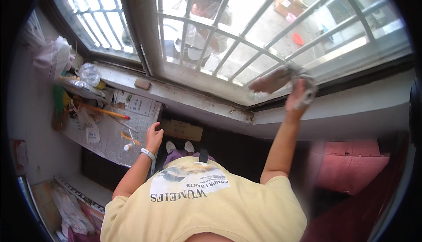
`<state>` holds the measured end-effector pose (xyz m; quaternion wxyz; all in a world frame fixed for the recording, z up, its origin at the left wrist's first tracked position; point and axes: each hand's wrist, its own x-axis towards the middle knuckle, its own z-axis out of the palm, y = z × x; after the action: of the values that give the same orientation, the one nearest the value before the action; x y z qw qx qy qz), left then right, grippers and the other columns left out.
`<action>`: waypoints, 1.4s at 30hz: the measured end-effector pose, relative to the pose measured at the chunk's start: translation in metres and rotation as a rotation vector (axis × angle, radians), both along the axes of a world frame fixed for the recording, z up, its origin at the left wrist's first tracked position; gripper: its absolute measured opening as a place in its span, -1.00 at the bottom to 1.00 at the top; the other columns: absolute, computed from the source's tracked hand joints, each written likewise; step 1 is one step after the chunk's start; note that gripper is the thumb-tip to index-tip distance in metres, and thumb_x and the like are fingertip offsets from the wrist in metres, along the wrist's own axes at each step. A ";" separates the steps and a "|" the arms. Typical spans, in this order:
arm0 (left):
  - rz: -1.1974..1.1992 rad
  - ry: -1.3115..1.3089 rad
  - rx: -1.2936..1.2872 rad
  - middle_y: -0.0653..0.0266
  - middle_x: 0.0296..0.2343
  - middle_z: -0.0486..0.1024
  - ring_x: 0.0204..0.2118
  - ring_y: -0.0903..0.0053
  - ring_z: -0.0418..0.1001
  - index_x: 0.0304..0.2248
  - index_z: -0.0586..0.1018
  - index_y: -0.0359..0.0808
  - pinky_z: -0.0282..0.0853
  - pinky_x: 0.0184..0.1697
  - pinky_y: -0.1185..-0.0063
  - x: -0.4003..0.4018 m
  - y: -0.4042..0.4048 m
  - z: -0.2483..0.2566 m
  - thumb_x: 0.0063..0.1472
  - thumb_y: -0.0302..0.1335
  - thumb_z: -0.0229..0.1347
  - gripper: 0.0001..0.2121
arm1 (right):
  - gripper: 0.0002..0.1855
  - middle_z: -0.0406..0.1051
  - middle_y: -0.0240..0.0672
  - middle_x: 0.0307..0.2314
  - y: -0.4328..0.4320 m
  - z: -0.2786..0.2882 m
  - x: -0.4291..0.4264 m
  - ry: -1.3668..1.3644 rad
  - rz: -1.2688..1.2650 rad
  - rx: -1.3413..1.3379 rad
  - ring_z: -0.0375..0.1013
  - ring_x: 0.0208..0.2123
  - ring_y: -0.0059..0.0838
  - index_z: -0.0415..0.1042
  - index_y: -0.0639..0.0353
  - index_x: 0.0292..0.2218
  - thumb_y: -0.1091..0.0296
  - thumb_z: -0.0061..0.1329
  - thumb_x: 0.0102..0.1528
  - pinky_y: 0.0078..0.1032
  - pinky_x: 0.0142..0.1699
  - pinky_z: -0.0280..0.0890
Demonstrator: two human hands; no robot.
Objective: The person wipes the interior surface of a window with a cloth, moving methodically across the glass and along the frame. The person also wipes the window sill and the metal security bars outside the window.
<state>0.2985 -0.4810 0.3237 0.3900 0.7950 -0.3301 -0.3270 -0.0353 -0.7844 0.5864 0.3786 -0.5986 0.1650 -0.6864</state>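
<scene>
My right hand (297, 92) is raised to the lower part of the window pane (230, 54), its fingers around a grey cloth (308, 85). Blur covers part of the cloth, and a darker shape beside it on the glass looks like the hand's reflection. Low at my left side, my left hand (154, 138) holds nothing, with thumb and fingers apart. It hovers near the right edge of a worn table (112, 149), and a white band (147, 154) circles that wrist.
Metal bars (237, 39) stand outside the glass, with a person (202, 21) beyond them. On the sill (197, 100) rests a brownish block (142, 84). An orange stick (105, 111), a small white bottle (128, 147) and bags lie on the table. A pink padded item (349, 166) is at right.
</scene>
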 end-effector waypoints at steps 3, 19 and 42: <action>0.039 0.042 -0.021 0.04 -0.14 0.33 -0.35 0.40 0.50 -0.09 0.38 -0.33 0.37 -0.21 0.53 0.000 0.001 -0.011 0.08 -0.47 0.02 -0.64 | -0.56 0.22 -0.26 -0.03 -0.006 0.069 0.016 0.181 -0.132 -0.260 0.22 0.00 -0.35 0.13 0.26 0.03 0.44 -0.15 0.12 -0.37 0.12 0.06; 0.306 0.106 0.069 0.06 -0.17 0.34 -0.42 0.48 0.48 -0.11 0.38 -0.37 0.38 -0.25 0.56 0.001 0.049 -0.033 0.05 -0.53 0.02 -0.65 | -0.71 0.47 -0.32 -0.37 -0.023 -0.203 0.234 0.913 -0.114 -0.326 0.43 -0.29 -0.24 0.52 0.06 -0.42 0.31 0.20 -0.30 -0.39 -0.20 0.32; 0.374 0.205 -0.057 0.11 -0.18 0.35 -0.44 0.51 0.47 -0.13 0.39 -0.34 0.37 -0.27 0.60 -0.001 0.018 -0.042 0.06 -0.54 0.02 -0.68 | -0.57 0.39 -0.24 -0.35 -0.087 -0.059 0.331 0.769 -0.458 -0.631 0.40 -0.33 -0.25 0.39 0.24 -0.27 0.25 0.11 -0.21 -0.36 -0.24 0.32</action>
<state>0.2974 -0.4630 0.2814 0.4976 0.7938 -0.1444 -0.3185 0.2960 -0.8711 0.5275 -0.0661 -0.8398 0.2037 -0.4990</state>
